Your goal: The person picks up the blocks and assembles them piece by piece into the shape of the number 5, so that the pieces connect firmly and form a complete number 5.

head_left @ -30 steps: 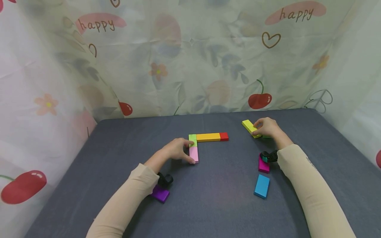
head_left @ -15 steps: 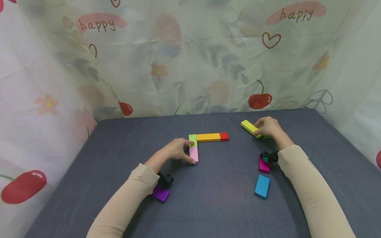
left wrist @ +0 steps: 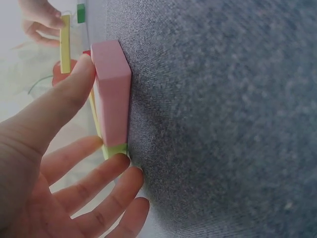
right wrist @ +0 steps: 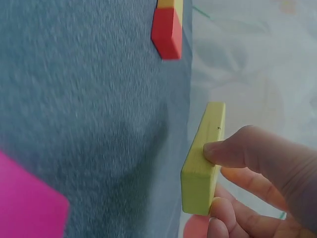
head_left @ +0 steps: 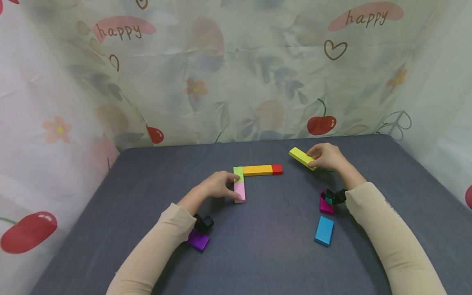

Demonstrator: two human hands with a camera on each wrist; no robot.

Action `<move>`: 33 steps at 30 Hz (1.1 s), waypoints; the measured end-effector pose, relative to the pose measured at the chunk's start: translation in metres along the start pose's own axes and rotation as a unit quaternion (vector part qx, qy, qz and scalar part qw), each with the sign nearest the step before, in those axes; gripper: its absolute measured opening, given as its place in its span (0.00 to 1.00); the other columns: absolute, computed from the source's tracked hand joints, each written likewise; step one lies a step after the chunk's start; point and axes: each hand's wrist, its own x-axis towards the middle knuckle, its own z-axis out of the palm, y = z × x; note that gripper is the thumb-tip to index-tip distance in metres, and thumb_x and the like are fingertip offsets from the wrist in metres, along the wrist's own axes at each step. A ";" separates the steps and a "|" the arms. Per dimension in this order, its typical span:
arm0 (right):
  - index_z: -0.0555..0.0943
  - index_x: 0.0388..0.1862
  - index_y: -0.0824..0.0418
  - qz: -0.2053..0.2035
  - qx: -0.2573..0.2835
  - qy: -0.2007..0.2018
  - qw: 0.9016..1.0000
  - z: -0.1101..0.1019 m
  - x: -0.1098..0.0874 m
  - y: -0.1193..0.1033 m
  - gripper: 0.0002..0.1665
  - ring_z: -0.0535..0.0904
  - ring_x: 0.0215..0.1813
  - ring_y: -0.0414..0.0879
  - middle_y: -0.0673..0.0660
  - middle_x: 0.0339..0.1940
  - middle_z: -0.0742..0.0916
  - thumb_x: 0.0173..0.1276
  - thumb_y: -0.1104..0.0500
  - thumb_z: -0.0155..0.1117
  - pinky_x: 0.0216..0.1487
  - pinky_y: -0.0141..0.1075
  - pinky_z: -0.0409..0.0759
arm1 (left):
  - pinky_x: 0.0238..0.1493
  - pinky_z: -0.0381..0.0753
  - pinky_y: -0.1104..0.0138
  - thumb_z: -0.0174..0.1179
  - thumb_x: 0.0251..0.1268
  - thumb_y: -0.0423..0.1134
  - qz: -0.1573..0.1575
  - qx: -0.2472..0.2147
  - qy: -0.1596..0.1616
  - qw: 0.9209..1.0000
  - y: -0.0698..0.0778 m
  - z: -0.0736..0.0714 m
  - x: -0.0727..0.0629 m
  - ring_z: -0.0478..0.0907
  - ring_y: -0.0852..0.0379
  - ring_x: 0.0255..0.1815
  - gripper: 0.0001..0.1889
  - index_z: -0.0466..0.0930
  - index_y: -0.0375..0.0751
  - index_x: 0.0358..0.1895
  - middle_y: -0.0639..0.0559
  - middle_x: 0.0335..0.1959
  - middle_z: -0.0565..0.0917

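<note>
As the spread left hand (head_left: pixel 216 185) touches a pink block (head_left: pixel 240 190), the right (head_left: pixel 329 156) pinches a yellow block (head_left: pixel 299 155).

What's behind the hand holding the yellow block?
A green block peeks out behind the right hand in the head view. The hand covers the rest, and anything else back there can't be seen.

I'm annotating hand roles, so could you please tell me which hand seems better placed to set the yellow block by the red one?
Probably the right hand: it pinches the yellow block above the table, near the red block. The left hand is at the pink block, farther away.
</note>
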 end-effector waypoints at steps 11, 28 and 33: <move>0.80 0.48 0.66 -0.037 -0.001 -0.013 0.999 0.011 -0.008 -0.019 0.22 0.79 0.50 0.59 0.68 0.46 0.84 0.54 0.60 0.68 0.48 0.49 0.78 | 0.64 0.68 0.55 0.69 0.51 0.48 0.039 0.022 0.029 0.999 0.003 0.000 -0.004 0.70 0.47 0.61 0.30 0.75 0.44 0.59 0.43 0.61 0.73; 0.81 0.47 0.64 -0.118 0.011 -0.084 0.989 0.033 -0.018 -0.042 0.20 0.80 0.37 0.47 0.64 0.44 0.86 0.54 0.62 0.68 0.37 0.34 0.76 | 0.66 0.67 0.55 0.67 0.54 0.47 0.061 0.019 0.025 0.998 0.003 0.003 -0.004 0.70 0.48 0.62 0.25 0.78 0.44 0.56 0.45 0.61 0.75; 0.81 0.46 0.64 -0.147 0.007 -0.098 0.984 0.038 -0.019 -0.046 0.19 0.77 0.36 0.45 0.62 0.43 0.86 0.53 0.63 0.69 0.37 0.32 0.75 | 0.64 0.69 0.56 0.67 0.54 0.48 0.060 0.018 0.025 0.998 0.000 0.005 -0.003 0.72 0.49 0.58 0.25 0.78 0.45 0.56 0.46 0.61 0.75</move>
